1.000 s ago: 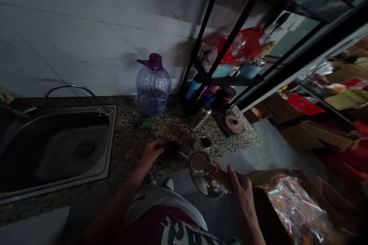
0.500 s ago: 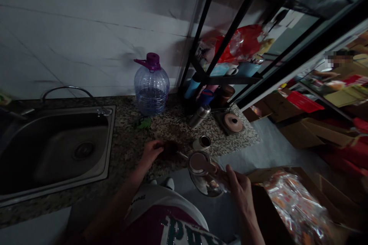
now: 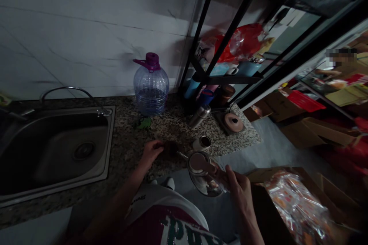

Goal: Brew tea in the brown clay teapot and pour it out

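Observation:
My left hand (image 3: 151, 152) rests on the speckled granite counter (image 3: 126, 141) near its front edge, fingers curled on a small dark object (image 3: 171, 147) I cannot make out. My right hand (image 3: 240, 189) is closed on the handle of a clear glass jug (image 3: 204, 174) held out over the floor just past the counter's edge. The jug is tilted and holds a brownish-pink liquid. A thin metal piece (image 3: 182, 155) pokes from the dark object toward the jug's rim.
A steel sink (image 3: 54, 149) with a curved tap lies at left. A water bottle with purple cap (image 3: 151, 86) stands at the wall. A small open tin (image 3: 203, 142), a steel flask (image 3: 199, 116), a round lid (image 3: 233, 122) and a black rack (image 3: 227, 80) of cups sit right. A cardboard box (image 3: 290, 203) stands on the floor.
Nothing has really moved; only the view has shifted very slightly. Both hands keep their hold in the same places.

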A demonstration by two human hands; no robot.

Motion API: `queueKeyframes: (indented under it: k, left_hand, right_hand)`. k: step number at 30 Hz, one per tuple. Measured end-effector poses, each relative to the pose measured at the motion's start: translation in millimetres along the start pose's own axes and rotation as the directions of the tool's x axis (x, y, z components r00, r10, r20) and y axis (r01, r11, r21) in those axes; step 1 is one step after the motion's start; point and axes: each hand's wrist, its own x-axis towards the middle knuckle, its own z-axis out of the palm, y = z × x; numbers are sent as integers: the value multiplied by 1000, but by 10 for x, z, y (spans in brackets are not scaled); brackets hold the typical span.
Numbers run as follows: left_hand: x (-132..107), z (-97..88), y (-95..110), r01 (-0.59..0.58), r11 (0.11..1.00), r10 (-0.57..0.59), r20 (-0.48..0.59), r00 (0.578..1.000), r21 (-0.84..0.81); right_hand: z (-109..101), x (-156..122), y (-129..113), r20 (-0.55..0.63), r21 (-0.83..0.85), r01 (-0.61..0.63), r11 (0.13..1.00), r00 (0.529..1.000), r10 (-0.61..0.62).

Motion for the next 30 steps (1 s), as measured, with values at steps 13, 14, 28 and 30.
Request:
queueKeyframes:
  k: [13, 14, 28, 30]
  left_hand:
    - [8, 22, 13, 16, 1000, -16, -9, 1000, -2]
    - [6, 22, 12, 17, 1000, -17, -12, 1000, -3]
    - [35, 15, 18, 20, 999, -20, 15, 1000, 45]
    - [38, 17, 28, 22, 999, -22, 20, 1000, 45]
  right_hand:
    - [18, 7, 8, -5, 4, 11, 1000, 1000, -11]
    - [19, 7, 12, -6, -3, 14, 1000, 1000, -14]
    - [45, -77, 49, -42, -4, 7, 1000, 999, -7]
    - [56, -98, 41, -48, -3, 8, 1000, 999, -8]
